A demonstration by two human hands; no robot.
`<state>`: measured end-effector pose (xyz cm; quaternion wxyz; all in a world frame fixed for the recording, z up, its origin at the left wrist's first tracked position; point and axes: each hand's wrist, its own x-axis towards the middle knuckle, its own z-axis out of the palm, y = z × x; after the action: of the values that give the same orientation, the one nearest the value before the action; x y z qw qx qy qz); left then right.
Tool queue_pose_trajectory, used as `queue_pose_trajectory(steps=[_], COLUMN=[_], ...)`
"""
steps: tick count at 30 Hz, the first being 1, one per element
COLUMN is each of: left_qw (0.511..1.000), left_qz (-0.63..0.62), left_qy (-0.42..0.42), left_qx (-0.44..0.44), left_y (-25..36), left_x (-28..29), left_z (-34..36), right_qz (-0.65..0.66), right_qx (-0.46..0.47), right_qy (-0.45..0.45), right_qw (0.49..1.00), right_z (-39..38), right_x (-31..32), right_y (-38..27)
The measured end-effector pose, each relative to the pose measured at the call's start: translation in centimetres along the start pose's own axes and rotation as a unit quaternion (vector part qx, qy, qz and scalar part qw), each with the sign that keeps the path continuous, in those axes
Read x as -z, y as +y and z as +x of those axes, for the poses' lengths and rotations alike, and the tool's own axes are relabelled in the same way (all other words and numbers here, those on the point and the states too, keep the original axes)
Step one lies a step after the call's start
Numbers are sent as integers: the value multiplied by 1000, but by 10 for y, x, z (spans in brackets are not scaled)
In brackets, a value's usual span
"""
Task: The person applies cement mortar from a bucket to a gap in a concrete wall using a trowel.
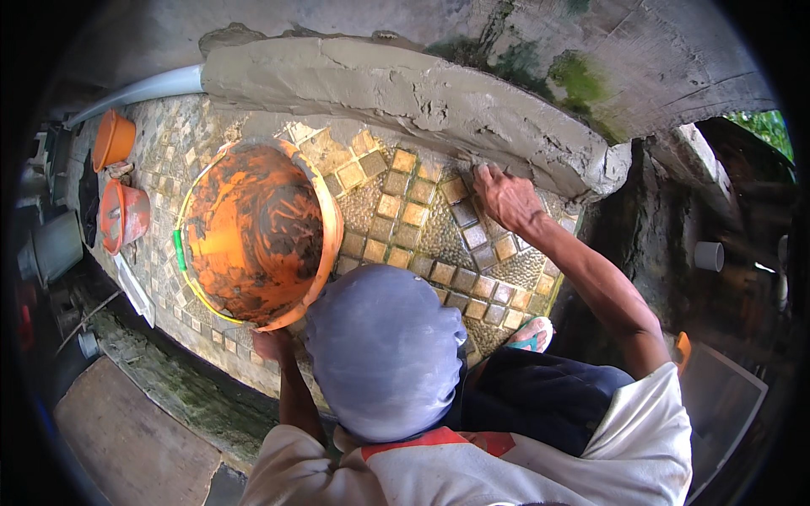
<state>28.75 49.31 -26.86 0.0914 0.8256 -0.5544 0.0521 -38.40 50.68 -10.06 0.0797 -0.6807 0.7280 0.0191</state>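
Note:
A large orange bucket (221, 250) has its mouth toward me, and grey mortar is smeared over its inside. Its yellow handle with a green grip (179, 250) hangs along the left rim. My left hand (270, 344) is closed on the bucket's near rim, its fingers partly hidden. Farther right, my right hand (508, 198) reaches down with bent fingers to where the tiled floor (407, 211) meets the low ledge of wet grey mortar (396, 91). Anything between those fingers is too small or hidden to make out.
Two smaller orange tubs (113, 140) (124, 216) stand at the far left. A grey pipe (143, 89) runs into the ledge's left end. A sandalled foot (531, 335) rests on the tiles. A grey cap (384, 350) blocks part of the floor. A white cup (709, 255) lies at the right.

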Motion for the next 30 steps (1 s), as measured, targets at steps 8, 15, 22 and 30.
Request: queue_pose_trajectory(steps=[8, 15, 22, 30], left_qw=[999, 999, 999, 1000], left_qz=[3, 9, 6, 0], left_qy=[6, -9, -18, -9], left_qx=[39, 48, 47, 26], left_y=[2, -2, 11, 19], left_x=[4, 3, 15, 16], left_z=[-1, 1, 3, 5], right_qz=[117, 211, 174, 54], right_qx=[-56, -90, -132, -101], right_qy=[26, 50, 118, -22], right_qw=[991, 972, 969, 993], right_z=[-2, -41, -100, -117], right_x=[32, 43, 40, -2], right_y=[32, 60, 82, 88])
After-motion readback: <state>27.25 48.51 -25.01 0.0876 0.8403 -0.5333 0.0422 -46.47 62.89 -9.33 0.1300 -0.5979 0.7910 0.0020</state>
